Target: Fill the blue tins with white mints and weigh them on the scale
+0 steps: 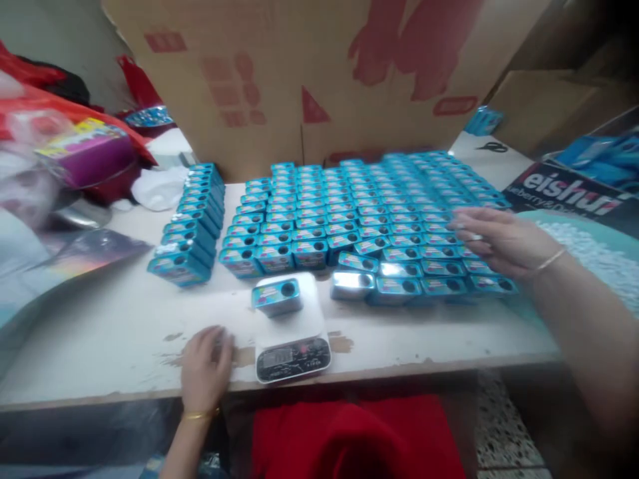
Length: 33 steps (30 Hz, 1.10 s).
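A blue tin (277,297) stands on the white plate of a digital scale (293,359) near the table's front edge. Left of the scale, my left hand (207,362) rests at the edge with its fingers curled around a small dark thing, too blurred to name. My right hand (492,241) is over the right side of the rows of blue tins (309,253), its fingers pressed together; whatever they may hold is too small to make out. A separate column of blue tins (182,266) stands to the left.
A large cardboard box (274,80) stands behind the tins. At the right are a green bag of white pieces (589,253) and a dark printed box (564,193). Plastic packaging (90,256) lies at the left.
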Each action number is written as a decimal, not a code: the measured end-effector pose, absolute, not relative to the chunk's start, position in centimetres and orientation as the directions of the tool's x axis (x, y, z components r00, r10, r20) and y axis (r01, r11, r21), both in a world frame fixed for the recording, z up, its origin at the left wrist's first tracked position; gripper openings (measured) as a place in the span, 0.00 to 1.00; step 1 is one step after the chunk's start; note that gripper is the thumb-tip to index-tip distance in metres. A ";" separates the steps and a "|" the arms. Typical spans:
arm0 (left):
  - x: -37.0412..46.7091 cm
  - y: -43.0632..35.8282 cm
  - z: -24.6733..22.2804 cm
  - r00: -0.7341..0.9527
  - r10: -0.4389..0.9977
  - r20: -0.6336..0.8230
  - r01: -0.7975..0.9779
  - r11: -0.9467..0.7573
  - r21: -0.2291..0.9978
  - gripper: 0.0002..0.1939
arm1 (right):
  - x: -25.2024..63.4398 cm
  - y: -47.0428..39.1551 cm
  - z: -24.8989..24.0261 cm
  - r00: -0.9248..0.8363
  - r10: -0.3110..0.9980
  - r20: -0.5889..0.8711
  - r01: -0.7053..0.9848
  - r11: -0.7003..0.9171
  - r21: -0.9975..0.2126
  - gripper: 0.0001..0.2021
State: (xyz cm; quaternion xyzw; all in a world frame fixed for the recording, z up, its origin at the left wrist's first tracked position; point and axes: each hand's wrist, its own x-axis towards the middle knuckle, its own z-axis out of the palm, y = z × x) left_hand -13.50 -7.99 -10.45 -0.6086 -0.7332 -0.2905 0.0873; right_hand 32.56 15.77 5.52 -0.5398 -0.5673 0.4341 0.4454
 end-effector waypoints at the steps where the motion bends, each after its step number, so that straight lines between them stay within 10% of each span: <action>1: -13.4 -8.0 -10.5 -0.247 0.839 0.484 0.941 0.089 0.325 0.11 | 29.2 14.8 6.5 -0.099 0.990 -0.101 0.123 -0.089 -0.988 0.06; 5: -13.3 -8.3 -10.5 -0.246 0.836 0.491 0.939 0.080 0.333 0.10 | 17.0 10.5 9.1 -0.475 0.842 -0.257 0.099 -0.238 -0.966 0.10; 9: -13.5 -8.6 -10.6 -0.241 0.834 0.496 0.940 0.073 0.334 0.10 | 10.9 8.7 8.8 -0.681 0.684 -0.263 0.321 -0.044 -0.946 0.03; 17: -13.4 -8.7 -10.9 -0.272 0.824 0.497 0.927 0.085 0.366 0.10 | 8.8 9.7 8.1 -0.811 0.509 -0.289 0.551 0.498 -0.670 0.09; 33: -13.4 -8.8 -11.0 -0.274 0.821 0.502 0.928 0.088 0.363 0.11 | 6.6 10.6 8.6 -0.789 0.505 -0.351 0.600 0.505 -0.621 0.12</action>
